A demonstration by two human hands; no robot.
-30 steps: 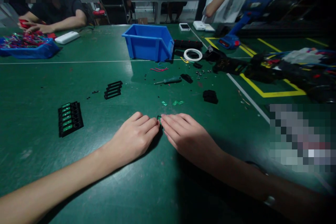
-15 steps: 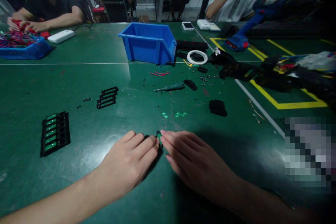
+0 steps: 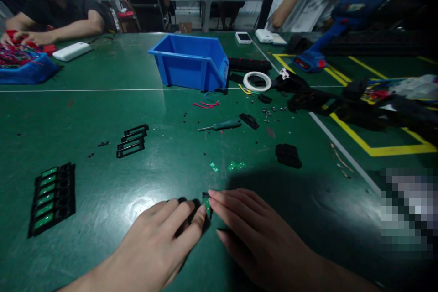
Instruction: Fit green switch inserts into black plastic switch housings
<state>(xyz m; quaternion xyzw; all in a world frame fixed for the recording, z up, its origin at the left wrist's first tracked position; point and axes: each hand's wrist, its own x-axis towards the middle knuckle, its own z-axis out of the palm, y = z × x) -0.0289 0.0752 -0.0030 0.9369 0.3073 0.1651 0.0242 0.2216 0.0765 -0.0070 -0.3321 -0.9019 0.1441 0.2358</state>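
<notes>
My left hand (image 3: 157, 232) pinches a small green circuit board in a black plastic housing (image 3: 206, 201) on the table, its thumb on the board. Fingers of my right hand (image 3: 263, 237) press together against the housing's right side and upper end; parts of it are hidden under the fingertips. Just beyond lie several loose green boards (image 3: 236, 165). At the left, several black housings holding green boards (image 3: 46, 198) stand in a row. Empty black frames (image 3: 130, 149) lie between that row and the screwdriver (image 3: 224, 125).
A blue bin (image 3: 186, 70) stands at the back, with a white ring (image 3: 246, 83) to its right. Screws (image 3: 268, 112), wire scraps (image 3: 205, 105) and black parts (image 3: 288, 155) lie about. A blue power drill (image 3: 311, 58) stands at the right. Co-workers sit across the table.
The view has tilted, so things on the table appear lower. My left thumb now lies on the green board, more of which shows between my hands.
</notes>
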